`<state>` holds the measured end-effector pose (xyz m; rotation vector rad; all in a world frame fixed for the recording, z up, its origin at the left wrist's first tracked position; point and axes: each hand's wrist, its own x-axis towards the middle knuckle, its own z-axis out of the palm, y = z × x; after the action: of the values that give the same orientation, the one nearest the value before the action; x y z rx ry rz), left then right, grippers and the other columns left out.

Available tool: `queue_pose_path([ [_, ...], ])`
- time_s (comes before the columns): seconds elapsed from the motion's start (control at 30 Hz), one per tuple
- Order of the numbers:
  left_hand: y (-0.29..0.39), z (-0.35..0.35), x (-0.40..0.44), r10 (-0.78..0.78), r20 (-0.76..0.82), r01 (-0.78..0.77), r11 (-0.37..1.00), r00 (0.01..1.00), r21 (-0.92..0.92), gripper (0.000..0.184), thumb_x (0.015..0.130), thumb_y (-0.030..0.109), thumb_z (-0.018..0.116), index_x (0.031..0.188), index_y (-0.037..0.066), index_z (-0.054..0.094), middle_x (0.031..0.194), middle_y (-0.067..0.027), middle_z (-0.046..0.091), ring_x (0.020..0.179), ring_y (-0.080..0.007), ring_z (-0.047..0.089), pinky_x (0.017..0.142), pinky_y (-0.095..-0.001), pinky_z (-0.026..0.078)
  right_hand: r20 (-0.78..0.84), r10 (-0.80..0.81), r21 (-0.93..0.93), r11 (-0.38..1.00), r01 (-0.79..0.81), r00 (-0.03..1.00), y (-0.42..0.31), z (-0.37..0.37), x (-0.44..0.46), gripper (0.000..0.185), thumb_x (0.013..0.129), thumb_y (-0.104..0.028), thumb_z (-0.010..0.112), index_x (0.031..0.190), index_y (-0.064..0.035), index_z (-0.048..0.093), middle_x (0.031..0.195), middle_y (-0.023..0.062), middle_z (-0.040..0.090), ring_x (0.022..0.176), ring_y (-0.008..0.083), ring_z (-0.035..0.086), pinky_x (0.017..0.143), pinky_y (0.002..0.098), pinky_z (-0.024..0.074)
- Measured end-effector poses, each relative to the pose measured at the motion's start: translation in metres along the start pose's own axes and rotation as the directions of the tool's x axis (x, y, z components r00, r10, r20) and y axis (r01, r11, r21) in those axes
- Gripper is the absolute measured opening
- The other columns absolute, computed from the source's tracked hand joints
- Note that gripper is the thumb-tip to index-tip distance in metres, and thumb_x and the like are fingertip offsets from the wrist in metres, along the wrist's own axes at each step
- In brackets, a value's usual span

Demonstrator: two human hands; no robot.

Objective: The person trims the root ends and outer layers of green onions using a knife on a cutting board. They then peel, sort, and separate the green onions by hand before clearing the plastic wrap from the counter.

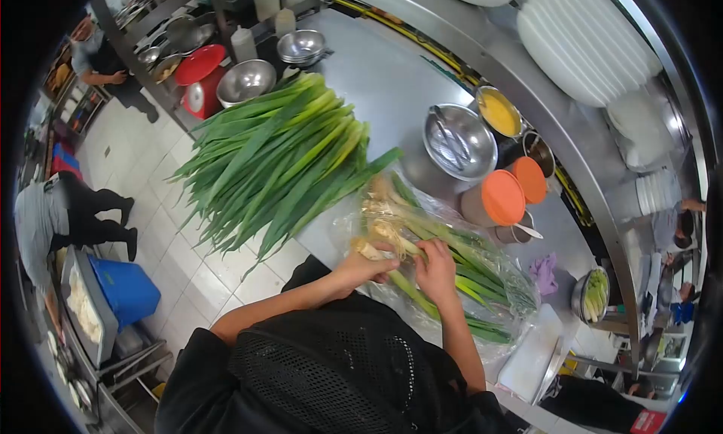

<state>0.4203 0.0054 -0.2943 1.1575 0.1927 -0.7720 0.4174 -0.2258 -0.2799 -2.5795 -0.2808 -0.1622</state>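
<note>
My left hand (363,268) is closed around the pale root end of a green onion (407,246). The fingers of my right hand (437,270) pinch the same stalk a little further along. Under both hands lies a clear plastic bag (520,279), opened out, with more green onions (482,272) in it and their stringy roots (385,227) toward the left. A large heap of long green onion leaves (279,159) lies on the steel table (369,65), the leaf ends hanging over its edge.
Beyond the bag stand a steel bowl with tongs (459,142), orange-lidded tubs (503,199) and a pot of yellow liquid (498,111). A purple cloth (544,274) and white cutting board (531,351) with a knife are at right. Co-workers (71,208) stand left.
</note>
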Motion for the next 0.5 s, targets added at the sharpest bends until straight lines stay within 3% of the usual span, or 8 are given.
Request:
queue_pose_path([
  [0.13,0.000,-0.001,0.002,-0.038,0.002,0.038,0.999,0.999,0.001,0.053,0.094,0.032,0.086,0.134,0.006,0.062,0.101,-0.0040,0.071,0.082,-0.0123,0.069,0.073,-0.0271,0.058,-0.056,-0.033,0.172,0.984,0.042,0.998,-0.033,-0.021,-0.009,0.025,0.085,0.001,0.072,0.109,-0.0008,0.068,0.108,0.0167,0.068,0.103,0.0394,0.065,0.091,0.0452,0.0521],
  [0.23,-0.006,-0.001,0.004,0.025,0.076,-0.026,1.000,0.997,0.011,0.053,0.097,0.033,0.082,0.138,0.007,0.062,0.101,-0.0036,0.071,0.079,-0.0118,0.067,0.070,-0.0260,0.057,-0.094,-0.006,0.246,0.969,0.029,0.996,-0.056,-0.017,-0.017,0.021,0.087,0.001,0.072,0.108,-0.0010,0.071,0.105,0.0161,0.068,0.102,0.0383,0.066,0.089,0.0434,0.0535],
  [0.3,-0.001,0.002,0.001,0.111,0.140,-0.117,0.993,0.984,0.034,0.049,0.102,0.034,0.075,0.141,0.007,0.063,0.100,-0.0037,0.071,0.075,-0.0122,0.066,0.067,-0.0264,0.056,-0.023,-0.002,0.396,0.918,0.012,1.000,-0.058,-0.011,-0.020,0.019,0.088,-0.001,0.073,0.107,-0.0012,0.073,0.102,0.0158,0.069,0.098,0.0371,0.067,0.087,0.0427,0.0543],
  [0.37,-0.004,0.001,0.002,0.084,0.114,-0.091,0.994,0.990,0.057,0.047,0.103,0.034,0.073,0.140,0.007,0.064,0.100,-0.0038,0.071,0.074,-0.0122,0.066,0.066,-0.0264,0.056,0.014,-0.002,0.430,0.903,-0.004,1.000,-0.029,-0.002,-0.019,0.019,0.091,-0.006,0.073,0.110,-0.0034,0.074,0.104,0.0163,0.071,0.098,0.0366,0.067,0.087,0.0445,0.0537],
  [0.43,-0.003,0.001,0.003,0.059,0.070,-0.064,0.995,0.996,0.081,0.045,0.105,0.034,0.071,0.140,0.006,0.066,0.100,-0.0038,0.072,0.073,-0.0122,0.065,0.065,-0.0265,0.055,0.350,0.163,0.600,0.717,-0.355,0.922,0.008,0.006,-0.010,0.021,0.093,-0.009,0.073,0.113,-0.0039,0.075,0.108,0.0160,0.073,0.101,0.0359,0.069,0.088,0.0432,0.0546],
  [0.47,0.000,0.002,0.002,0.067,0.035,-0.069,0.995,0.997,0.075,0.045,0.103,0.035,0.073,0.136,0.005,0.068,0.098,-0.0037,0.072,0.072,-0.0119,0.065,0.063,-0.0263,0.054,0.420,0.346,0.314,0.812,-0.492,0.839,0.009,-0.003,0.005,0.023,0.094,-0.010,0.072,0.115,-0.0029,0.076,0.116,0.0169,0.073,0.112,0.0365,0.068,0.093,0.0430,0.0545],
  [0.5,0.003,0.004,0.003,0.078,0.000,-0.078,0.995,0.997,0.067,0.045,0.102,0.036,0.075,0.133,0.004,0.070,0.095,-0.0036,0.072,0.071,-0.0115,0.064,0.061,-0.0262,0.053,0.412,0.349,0.320,0.810,-0.492,0.842,0.018,0.008,0.004,0.023,0.094,-0.010,0.072,0.115,-0.0029,0.076,0.116,0.0169,0.073,0.112,0.0365,0.068,0.093,0.0430,0.0545],
])
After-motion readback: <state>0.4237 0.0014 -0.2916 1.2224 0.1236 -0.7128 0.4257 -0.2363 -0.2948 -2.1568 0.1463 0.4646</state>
